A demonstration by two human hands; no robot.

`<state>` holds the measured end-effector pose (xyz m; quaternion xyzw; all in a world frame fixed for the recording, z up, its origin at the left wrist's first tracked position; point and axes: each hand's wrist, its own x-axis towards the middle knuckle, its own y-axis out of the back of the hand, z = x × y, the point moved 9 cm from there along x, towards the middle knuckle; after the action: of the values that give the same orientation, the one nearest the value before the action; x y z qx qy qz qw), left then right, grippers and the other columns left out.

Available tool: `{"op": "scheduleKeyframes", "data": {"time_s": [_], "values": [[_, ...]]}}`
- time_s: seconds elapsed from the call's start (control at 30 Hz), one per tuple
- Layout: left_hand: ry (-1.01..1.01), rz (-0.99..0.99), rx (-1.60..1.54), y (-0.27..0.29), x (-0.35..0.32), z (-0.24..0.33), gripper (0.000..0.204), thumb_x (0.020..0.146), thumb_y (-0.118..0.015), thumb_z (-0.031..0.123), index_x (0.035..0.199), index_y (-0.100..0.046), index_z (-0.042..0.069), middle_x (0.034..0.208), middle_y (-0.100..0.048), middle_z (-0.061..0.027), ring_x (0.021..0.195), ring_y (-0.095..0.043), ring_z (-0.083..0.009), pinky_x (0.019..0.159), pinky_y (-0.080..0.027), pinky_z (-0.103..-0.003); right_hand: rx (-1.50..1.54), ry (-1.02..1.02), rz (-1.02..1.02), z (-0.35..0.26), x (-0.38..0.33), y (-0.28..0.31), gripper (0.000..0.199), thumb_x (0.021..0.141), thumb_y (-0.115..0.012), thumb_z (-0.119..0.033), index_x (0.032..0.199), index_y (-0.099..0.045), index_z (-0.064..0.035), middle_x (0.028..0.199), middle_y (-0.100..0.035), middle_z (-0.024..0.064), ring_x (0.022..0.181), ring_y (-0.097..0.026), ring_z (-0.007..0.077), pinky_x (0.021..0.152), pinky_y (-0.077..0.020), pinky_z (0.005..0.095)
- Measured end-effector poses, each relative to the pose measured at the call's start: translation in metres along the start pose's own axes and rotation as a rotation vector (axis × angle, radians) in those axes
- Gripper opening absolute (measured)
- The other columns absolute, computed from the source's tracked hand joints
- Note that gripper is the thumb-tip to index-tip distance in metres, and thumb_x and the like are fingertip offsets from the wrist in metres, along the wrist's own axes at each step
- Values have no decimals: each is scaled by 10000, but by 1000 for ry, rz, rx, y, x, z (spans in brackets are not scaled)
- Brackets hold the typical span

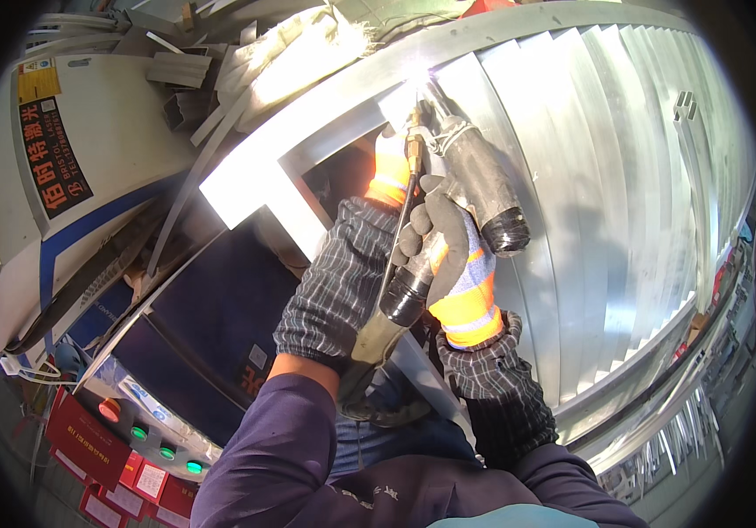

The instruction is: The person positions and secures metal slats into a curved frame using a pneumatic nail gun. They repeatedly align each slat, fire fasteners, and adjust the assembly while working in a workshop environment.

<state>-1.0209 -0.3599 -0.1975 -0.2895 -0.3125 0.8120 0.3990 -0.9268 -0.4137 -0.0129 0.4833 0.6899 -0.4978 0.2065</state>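
My right hand point(452, 242), in a grey, blue and orange work glove, is wrapped round the handle of a welding gun point(483, 172). The gun has a dark tape-wrapped body, and a thin hose with a brass fitting point(414, 150) runs alongside. At its tip a very bright spot glows on the metal frame point(259, 172). My left hand point(388, 158), in a glove with an orange cuff, is just left of the nozzle, by the frame's opening. Glare and the tool hide its fingers. Right of the tip lies a silvery louvred panel point(606, 194) with overlapping slats.
A white and blue machine cabinet point(123, 132) stands at left. Below it, a control panel point(145, 396) carries green buttons and a red knob point(109, 408). A pale cloth bundle point(299, 66) and metal offcuts lie at the far left. A metal profile point(694, 194) rests across the slats.
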Motion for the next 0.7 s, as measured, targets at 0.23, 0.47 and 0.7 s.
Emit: {"op": "scheduleKeyframes", "data": {"time_s": [0.23, 0.47, 0.7], "values": [[150, 40, -200, 9, -3, -9, 153, 937, -483, 51, 1004, -604, -15, 806, -627, -51, 704, -619, -147, 634, -510, -259, -41, 13, -30, 1, -1, -2, 312, 956, -534, -238, 1219, -470, -84, 795, -461, 11, 654, -503, 139, 595, -469, 338], [32, 109, 332, 26, 3, -9, 138, 907, -505, 42, 974, -618, 1, 751, -635, -33, 664, -625, -148, 601, -504, -263, -85, 15, -24, 4, 0, -5, 277, 992, -468, -322, 983, -474, -46, 717, -488, 63, 610, -536, 167, 568, -479, 296], [180, 177, -78, 11, -3, -10, 158, 947, -475, 67, 988, -616, 7, 798, -620, -39, 672, -592, -133, 592, -487, -256, -17, 7, -5, 9, 1, -3, 314, 959, -518, -212, 1236, -465, -73, 817, -455, 21, 673, -504, 153, 605, -471, 345]]}}
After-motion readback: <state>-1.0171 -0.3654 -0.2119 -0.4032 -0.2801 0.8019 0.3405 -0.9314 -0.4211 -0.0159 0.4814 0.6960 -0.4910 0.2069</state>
